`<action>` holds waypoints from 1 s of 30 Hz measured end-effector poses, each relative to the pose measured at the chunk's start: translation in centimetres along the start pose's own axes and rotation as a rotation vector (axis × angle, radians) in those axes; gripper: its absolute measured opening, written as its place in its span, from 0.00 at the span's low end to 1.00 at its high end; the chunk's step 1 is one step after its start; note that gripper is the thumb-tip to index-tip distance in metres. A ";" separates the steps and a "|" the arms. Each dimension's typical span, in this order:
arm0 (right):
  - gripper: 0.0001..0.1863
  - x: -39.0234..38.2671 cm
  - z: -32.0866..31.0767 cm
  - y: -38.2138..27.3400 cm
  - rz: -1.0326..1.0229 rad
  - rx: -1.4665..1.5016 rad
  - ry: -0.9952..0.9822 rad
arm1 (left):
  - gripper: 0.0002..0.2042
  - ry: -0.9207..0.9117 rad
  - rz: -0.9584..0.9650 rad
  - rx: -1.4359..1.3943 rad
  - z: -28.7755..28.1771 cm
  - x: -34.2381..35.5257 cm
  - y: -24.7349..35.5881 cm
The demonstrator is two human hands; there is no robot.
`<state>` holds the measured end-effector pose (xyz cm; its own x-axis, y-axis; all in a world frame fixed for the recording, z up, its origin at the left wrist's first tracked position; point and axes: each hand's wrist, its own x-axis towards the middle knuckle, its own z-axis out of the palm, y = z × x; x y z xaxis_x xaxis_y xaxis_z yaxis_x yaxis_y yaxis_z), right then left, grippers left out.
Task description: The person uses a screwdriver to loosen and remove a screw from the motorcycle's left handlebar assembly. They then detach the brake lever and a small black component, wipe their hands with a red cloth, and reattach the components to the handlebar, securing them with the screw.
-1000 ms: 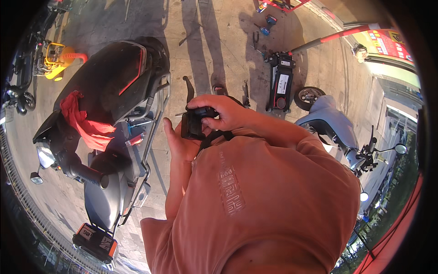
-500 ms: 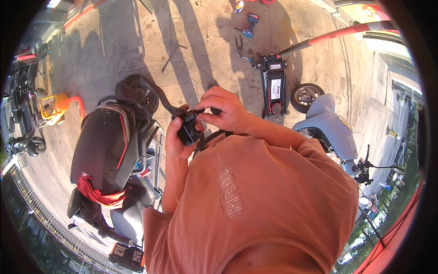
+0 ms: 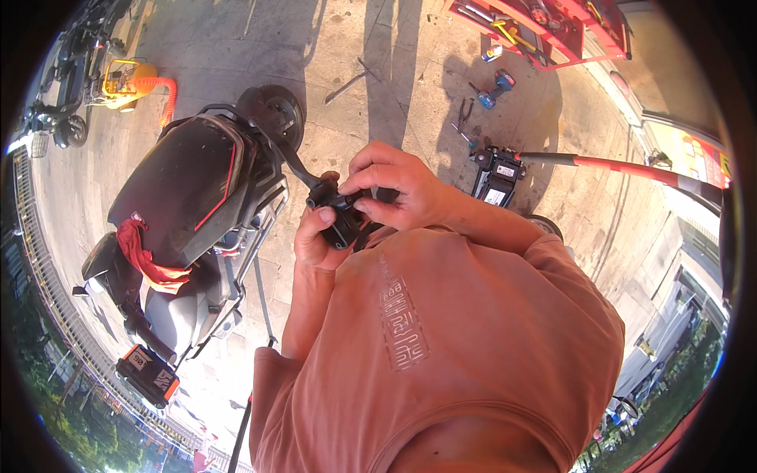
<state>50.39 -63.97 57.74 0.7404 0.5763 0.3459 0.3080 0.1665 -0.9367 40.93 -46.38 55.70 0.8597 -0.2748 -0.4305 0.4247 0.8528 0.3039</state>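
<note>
My left hand (image 3: 317, 238) is closed round a small black boxy part (image 3: 341, 227) in front of my chest, its thumb along the near side. My right hand (image 3: 398, 183) comes in from the right, thumb and fingers pinched at the top of the same part, where a short dark rounded piece (image 3: 385, 195) shows. What the fingertips grip there is hidden. A curved black arm (image 3: 293, 160) reaches from the part towards the rear of a black and grey scooter (image 3: 177, 189) on my left; whether they are joined I cannot tell.
A red cloth (image 3: 146, 256) lies on the scooter. Ahead right are a cordless drill (image 3: 498, 87), pliers (image 3: 466, 109), a floor jack (image 3: 498, 172) with a long red and black handle (image 3: 611, 163), and a red tool cart (image 3: 583, 35). A yellow compressor (image 3: 122, 83) stands far left.
My view has turned, so the scooter sits further left and the red tool cart comes into sight. Both hands stay on the black part, with only slight finger movement.
</note>
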 end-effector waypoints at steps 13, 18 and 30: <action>0.12 -1.8 13.9 -4.0 -0.110 0.070 -0.439 | 0.31 0.048 0.384 -0.237 -5.2 -15.5 -3.6; 0.09 -4.7 21.0 -5.6 -0.196 0.045 -0.497 | 0.31 0.047 0.428 -0.304 -7.7 -22.4 -5.5; 0.11 -8.4 33.1 -7.7 -0.179 0.138 -0.759 | 0.32 0.178 0.661 -0.381 -14.6 -34.0 -9.4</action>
<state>22.04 -43.62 60.21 0.0614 0.9115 0.4068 0.2697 0.3772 -0.8860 3.54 -38.59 55.06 0.8285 0.3905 -0.4014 -0.3133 0.9173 0.2458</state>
